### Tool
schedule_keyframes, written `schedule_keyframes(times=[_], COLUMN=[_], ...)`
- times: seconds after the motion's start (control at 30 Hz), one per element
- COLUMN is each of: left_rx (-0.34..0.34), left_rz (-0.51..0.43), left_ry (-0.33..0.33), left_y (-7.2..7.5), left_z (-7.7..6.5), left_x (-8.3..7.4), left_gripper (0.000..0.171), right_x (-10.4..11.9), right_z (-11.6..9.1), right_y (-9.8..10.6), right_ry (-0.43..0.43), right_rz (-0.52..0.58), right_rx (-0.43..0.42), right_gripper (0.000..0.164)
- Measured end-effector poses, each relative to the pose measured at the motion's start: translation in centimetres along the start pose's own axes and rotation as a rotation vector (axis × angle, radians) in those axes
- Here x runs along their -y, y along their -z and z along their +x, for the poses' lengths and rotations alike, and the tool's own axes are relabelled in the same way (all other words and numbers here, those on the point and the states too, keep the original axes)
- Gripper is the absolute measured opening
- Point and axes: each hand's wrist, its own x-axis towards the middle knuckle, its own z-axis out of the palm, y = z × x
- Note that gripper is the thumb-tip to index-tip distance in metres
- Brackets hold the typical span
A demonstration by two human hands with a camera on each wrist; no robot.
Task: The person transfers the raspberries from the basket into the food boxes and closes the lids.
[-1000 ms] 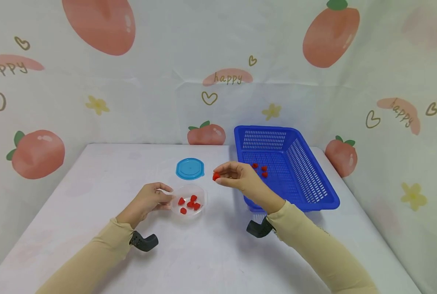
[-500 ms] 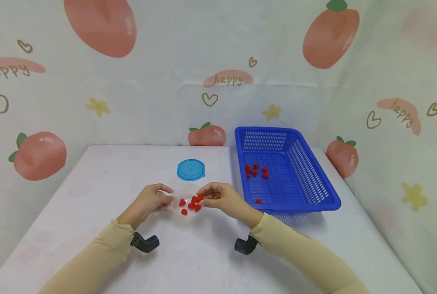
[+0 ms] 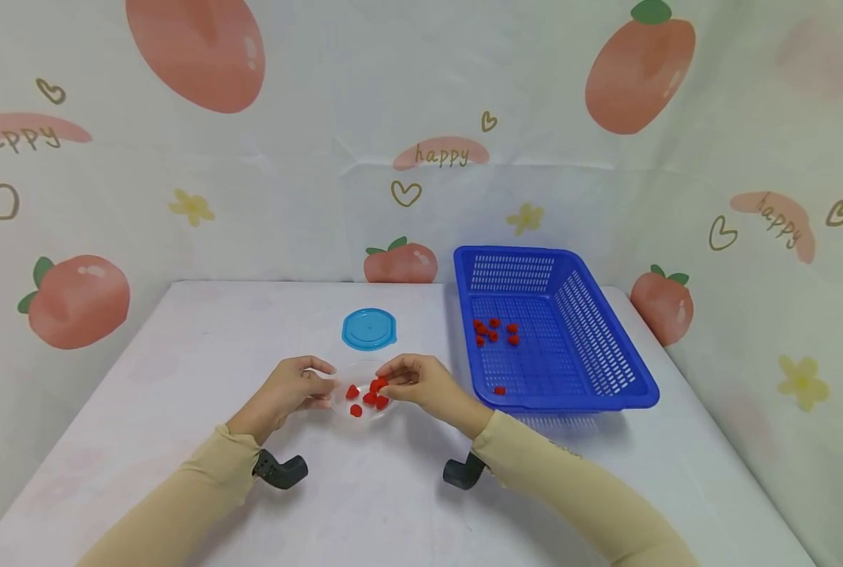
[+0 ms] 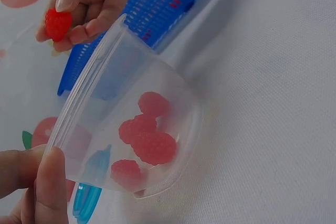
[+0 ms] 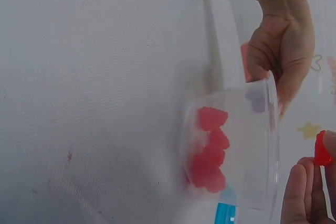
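Note:
A clear plastic tub (image 4: 176,80) stands on the white table, with several red raspberries (image 4: 155,148) lying at its bottom. My left hand (image 3: 291,392) holds the tub's rim at its left side, thumb and fingers on the edge. Over the tub's right side, my right hand (image 3: 428,388) pinches one raspberry (image 4: 58,23) between thumb and fingertips. In the left wrist view this raspberry is above the rim, apart from those inside. The right wrist view shows the held raspberry at its right edge and the tub's side wall (image 5: 247,156).
A blue perforated basket (image 3: 591,346) stands at the right, with several raspberries (image 3: 493,336) in its left part and one (image 3: 500,390) near its front. Behind the tub lies a blue lid (image 3: 369,328). A printed cloth (image 3: 308,220) hangs at the back.
My right hand has moved left and toward me, from beside the basket to over the tub, carrying the raspberry. The left hand keeps its place. More basket raspberries show now.

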Motion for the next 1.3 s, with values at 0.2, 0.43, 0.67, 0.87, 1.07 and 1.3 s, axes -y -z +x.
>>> schedule_keyframes(times=[0.2, 0.43, 0.67, 0.87, 1.07, 1.3], left_rx=[-0.002, -0.008, -0.006, -0.002, 0.001, 0.004], left_rz=[0.007, 0.013, -0.003, -0.001, -0.009, -0.01], left_ry=[0.006, 0.011, 0.01, 0.008, 0.0, 0.002], left_y=[0.01, -0.02, 0.04, 0.05, 0.06, 0.06], left_z=[0.12, 0.17, 0.32, 0.31, 0.24, 0.18], left_x=[-0.03, 0.01, 0.04, 0.07, 0.01, -0.03], left_gripper=[0.038, 0.037, 0.035, 0.036, 0.037, 0.038], right_x=[0.0, -0.01, -0.1, -0.16, -0.18, -0.11], right_z=[0.16, 0.2, 0.3, 0.32, 0.33, 0.32], right_y=[-0.08, -0.08, -0.08, -0.08, -0.04, -0.03], right_ry=[-0.009, -0.006, -0.007, -0.011, -0.004, -0.007], right_rz=[-0.006, -0.015, -0.01, -0.008, -0.003, -0.003], right_rx=[0.003, 0.0, -0.004, -0.001, 0.012, 0.012], right_gripper=[0.025, 0.026, 0.026, 0.029, 0.031, 0.032])
